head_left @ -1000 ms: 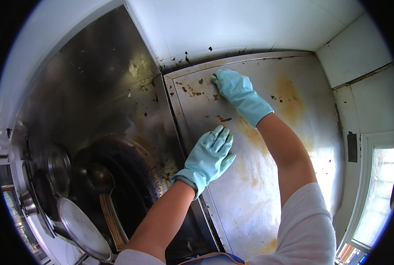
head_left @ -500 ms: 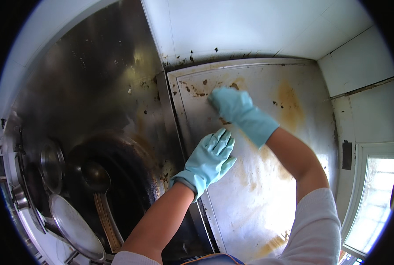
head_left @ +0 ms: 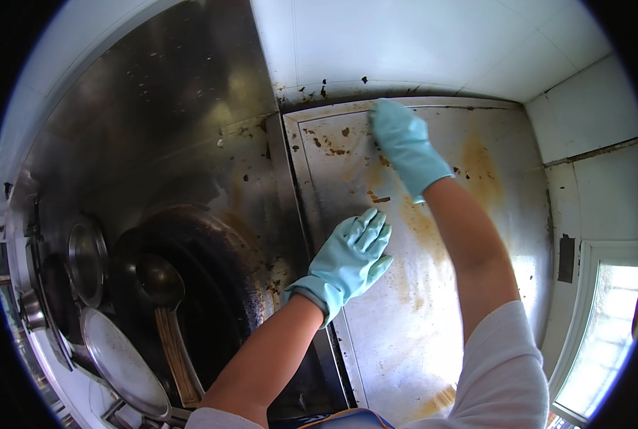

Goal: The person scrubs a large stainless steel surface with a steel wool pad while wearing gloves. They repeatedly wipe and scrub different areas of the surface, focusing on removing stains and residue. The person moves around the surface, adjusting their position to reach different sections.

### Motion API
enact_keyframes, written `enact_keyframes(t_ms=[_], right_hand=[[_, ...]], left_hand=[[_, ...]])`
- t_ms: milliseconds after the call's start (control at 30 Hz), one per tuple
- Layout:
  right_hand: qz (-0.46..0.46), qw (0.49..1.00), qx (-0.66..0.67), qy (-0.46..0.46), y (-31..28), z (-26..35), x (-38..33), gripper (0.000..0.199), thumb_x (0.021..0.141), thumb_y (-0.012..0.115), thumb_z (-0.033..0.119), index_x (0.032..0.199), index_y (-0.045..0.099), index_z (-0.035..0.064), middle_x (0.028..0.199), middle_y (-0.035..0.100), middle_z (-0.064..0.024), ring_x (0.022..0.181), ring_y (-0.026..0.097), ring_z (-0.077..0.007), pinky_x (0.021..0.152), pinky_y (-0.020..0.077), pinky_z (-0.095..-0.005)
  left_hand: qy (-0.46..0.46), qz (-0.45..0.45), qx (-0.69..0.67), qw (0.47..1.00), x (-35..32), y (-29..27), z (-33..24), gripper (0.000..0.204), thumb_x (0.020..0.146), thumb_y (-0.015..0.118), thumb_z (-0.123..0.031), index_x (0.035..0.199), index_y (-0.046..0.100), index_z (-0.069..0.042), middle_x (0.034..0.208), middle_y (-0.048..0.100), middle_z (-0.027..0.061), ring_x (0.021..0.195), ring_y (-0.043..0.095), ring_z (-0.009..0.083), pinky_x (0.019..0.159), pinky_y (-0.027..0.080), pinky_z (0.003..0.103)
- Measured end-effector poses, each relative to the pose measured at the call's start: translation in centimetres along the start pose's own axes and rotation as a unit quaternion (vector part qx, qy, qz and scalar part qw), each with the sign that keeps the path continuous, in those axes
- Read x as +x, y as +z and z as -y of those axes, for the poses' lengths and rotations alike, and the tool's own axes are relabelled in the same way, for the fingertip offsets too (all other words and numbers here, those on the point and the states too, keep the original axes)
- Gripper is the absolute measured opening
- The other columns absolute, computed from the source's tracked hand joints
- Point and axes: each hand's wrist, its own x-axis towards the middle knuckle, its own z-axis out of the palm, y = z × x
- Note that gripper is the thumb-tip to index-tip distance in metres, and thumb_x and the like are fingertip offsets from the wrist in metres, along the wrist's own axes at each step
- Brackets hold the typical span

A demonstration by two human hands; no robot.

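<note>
Both my hands wear light blue rubber gloves. My left hand (head_left: 349, 259) lies flat with fingers spread on a stained steel wall panel (head_left: 433, 286). My right hand (head_left: 403, 144) reaches up to the panel's top edge and presses on it among dark grease spots and orange-brown stains (head_left: 480, 171). That hand is blurred, and I cannot tell whether it holds a cloth or a pad.
A large blackened wok (head_left: 197, 286) sits at lower left with a metal ladle (head_left: 160, 286) in it. Round metal lids (head_left: 86, 257) and a pale plate (head_left: 119, 361) lie beside it. White tiles (head_left: 405, 43) run above the panel; a bright window (head_left: 605, 329) is at right.
My right hand has slid along the top of the panel, down a little and then back up to its upper edge. My left hand has stayed flat in place.
</note>
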Motion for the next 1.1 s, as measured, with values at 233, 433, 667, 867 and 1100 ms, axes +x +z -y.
enact_keyframes(t_ms=[233,433,667,867,1100], right_hand=[[0.150,0.960,0.096,-0.215,-0.9,8.8,-4.0,0.017,0.106,0.062,0.017,0.110,0.079,0.0156,0.120,0.079,-0.0129,0.110,0.080,-0.0352,0.086,0.0662,-0.0542],[0.069,0.994,0.004,-0.083,-2.3,3.4,0.1,0.020,0.109,0.063,0.023,0.109,0.080,0.0111,0.109,0.081,-0.0174,0.099,0.081,-0.0379,0.083,0.0656,-0.0531],[0.007,0.989,0.044,-0.144,-2.0,8.0,0.1,0.019,0.103,0.064,0.017,0.099,0.081,0.0104,0.106,0.082,-0.0186,0.098,0.081,-0.0387,0.079,0.0656,-0.0540],[0.135,0.957,0.080,-0.243,-2.9,12.0,-0.7,0.022,0.105,0.064,0.019,0.119,0.079,0.0097,0.109,0.080,-0.0180,0.114,0.081,-0.0360,0.093,0.0655,-0.0517],[-0.062,0.997,0.043,-0.029,-1.1,3.6,0.4,0.024,0.106,0.064,0.029,0.109,0.080,0.0106,0.111,0.081,-0.0204,0.104,0.079,-0.0427,0.088,0.0631,-0.0566]], left_hand=[[-0.089,0.045,-0.294,0.950,0.3,0.8,-0.1,0.065,0.117,0.049,-0.050,0.161,0.062,-0.005,0.170,0.058,0.0163,0.163,0.046,0.0325,0.131,0.037,0.047],[-0.004,-0.016,-0.003,1.000,0.2,0.5,0.1,0.063,0.114,0.056,-0.050,0.154,0.068,-0.003,0.167,0.061,0.0181,0.159,0.051,0.0351,0.129,0.040,0.048],[-0.003,-0.014,-0.044,0.999,0.7,0.0,0.2,0.056,0.112,0.060,-0.048,0.142,0.071,-0.002,0.151,0.069,0.0210,0.150,0.059,0.0365,0.126,0.044,0.050],[-0.013,0.052,-0.041,0.998,0.7,-0.8,0.3,0.058,0.113,0.059,-0.045,0.147,0.070,-0.001,0.157,0.066,0.0231,0.151,0.059,0.0378,0.125,0.045,0.050],[-0.003,-0.020,-0.021,1.000,0.7,-0.7,0.2,0.061,0.113,0.058,-0.049,0.152,0.068,-0.003,0.164,0.062,0.0212,0.155,0.055,0.0359,0.127,0.043,0.048]])
